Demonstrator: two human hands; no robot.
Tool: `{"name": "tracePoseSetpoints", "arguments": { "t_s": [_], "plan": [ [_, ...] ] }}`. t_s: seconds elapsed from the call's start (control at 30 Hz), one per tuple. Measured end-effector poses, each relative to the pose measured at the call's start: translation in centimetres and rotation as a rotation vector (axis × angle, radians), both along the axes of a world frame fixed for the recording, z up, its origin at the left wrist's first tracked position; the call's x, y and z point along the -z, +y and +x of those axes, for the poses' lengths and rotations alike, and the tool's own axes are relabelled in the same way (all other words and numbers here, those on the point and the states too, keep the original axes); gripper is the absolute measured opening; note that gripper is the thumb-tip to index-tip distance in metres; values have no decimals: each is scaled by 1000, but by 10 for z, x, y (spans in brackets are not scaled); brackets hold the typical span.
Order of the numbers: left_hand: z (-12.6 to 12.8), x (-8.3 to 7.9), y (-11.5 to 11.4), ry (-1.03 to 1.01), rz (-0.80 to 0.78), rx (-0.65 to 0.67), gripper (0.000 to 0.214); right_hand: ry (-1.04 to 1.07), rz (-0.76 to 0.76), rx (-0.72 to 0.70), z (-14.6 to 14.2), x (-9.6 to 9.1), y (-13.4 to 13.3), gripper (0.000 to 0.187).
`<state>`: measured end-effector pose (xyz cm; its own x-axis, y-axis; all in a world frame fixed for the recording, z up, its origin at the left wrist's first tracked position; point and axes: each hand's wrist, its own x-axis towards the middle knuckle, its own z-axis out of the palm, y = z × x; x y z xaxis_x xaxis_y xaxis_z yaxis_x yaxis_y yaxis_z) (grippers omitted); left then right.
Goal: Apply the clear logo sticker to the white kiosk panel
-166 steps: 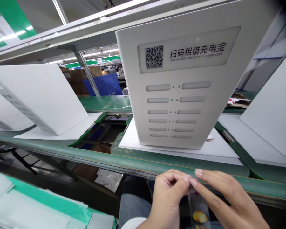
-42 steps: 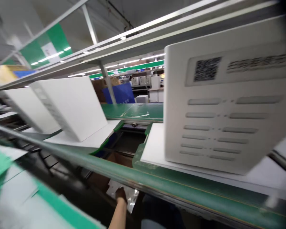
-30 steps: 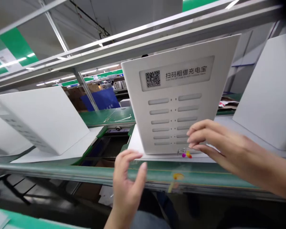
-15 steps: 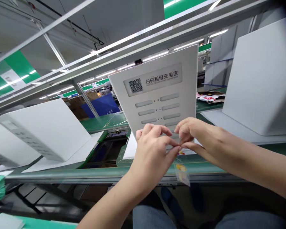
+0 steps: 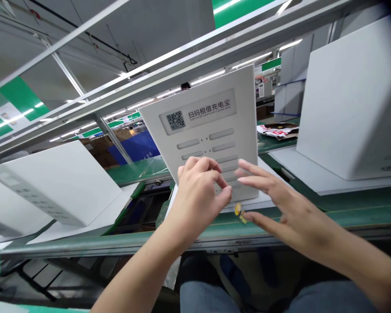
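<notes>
Moved: left hand (image 5: 195, 187) and right hand (image 5: 280, 200) now apart, fingertip pinch between them undone.
Left fingers: curled, thumb and forefinger tips almost meeting; anything between them impossible to tell.
Right fingers: released and spread, thumb well apart from forefinger.
Just past right thumb tip: small round yellow sticker (image 5: 238, 209), contact with skin impossible to tell.
Behind fingers: white power-bank rental panel (image 5: 208, 87), tilted, with QR code label (image 5: 176, 120) above fingertips.
Below fingers: green conveyor rail (image 5: 345, 213).
Right of fingers: white cabinet (image 5: 345, 100), well apart.
Handling: thin and likely to cling to skin, so light, dry fingertip contact suits the sticker.
</notes>
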<state>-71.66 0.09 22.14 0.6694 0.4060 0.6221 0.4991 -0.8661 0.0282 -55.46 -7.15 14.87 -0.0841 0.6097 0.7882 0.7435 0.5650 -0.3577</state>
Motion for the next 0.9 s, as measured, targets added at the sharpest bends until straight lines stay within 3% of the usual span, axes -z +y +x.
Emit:
{"name": "tracePoseSetpoints", "arguments": {
  "t_s": [0.13,0.2,0.3,0.37,0.47,0.6,0.8,0.9],
  "plan": [
    [2,-7,3,-94,-61,-12,9,845,-96,25,-5,63,3,39],
    [1,-8,4,-137,-55,-18,10,1239,-293,-39,-12,92,8,39],
    [-1,-9,6,-194,-30,-35,13,1525,-402,-212,-26,114,12,46],
    [-2,-9,8,-219,-21,-41,15,1564,-393,-243,-33,114,11,43],
    [-7,-7,11,-268,-56,-46,15,1583,-355,-179,-35,103,9,31],
    [-21,4,23,-372,-268,-32,17,1576,-358,-70,-25,94,8,31],
    [-42,44,48,-578,-795,75,21,1344,-383,46,-3,94,6,36],
    [-44,65,49,-661,-829,92,21,1335,-346,117,3,91,6,44]
  ]
}}
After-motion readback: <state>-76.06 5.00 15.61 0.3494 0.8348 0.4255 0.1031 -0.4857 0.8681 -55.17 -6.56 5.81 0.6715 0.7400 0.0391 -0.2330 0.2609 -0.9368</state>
